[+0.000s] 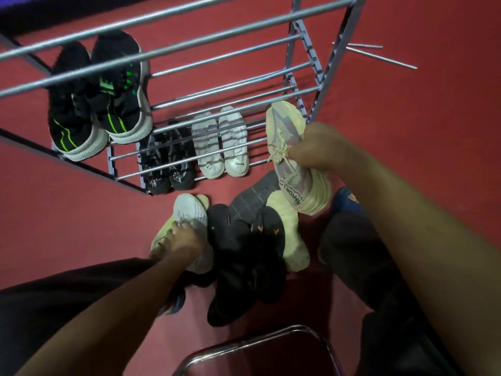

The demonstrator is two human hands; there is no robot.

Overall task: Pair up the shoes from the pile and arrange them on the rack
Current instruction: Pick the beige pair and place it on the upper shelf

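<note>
Right hand (315,147) grips cream sneaker (290,156) aloft, toe at 12 toward rack (301,36). Left hand (184,240) grasps white sneaker (189,210) in pile. Cream mate (291,232) at 6, nearer right hand.

1. Your right hand (320,147) grips a cream sneaker (292,158) by the laces, held above the pile (244,253), toe toward the rack (189,85).
2. Your left hand (187,240) holds a white sneaker (189,213) at the pile's left edge.
3. Rack: black/green pair (100,104) on upper tier; black pair (168,158) & white pair (221,142) on lowest.
4. Pile on red floor (406,104): black shoes, one cream shoe (290,232).
</note>
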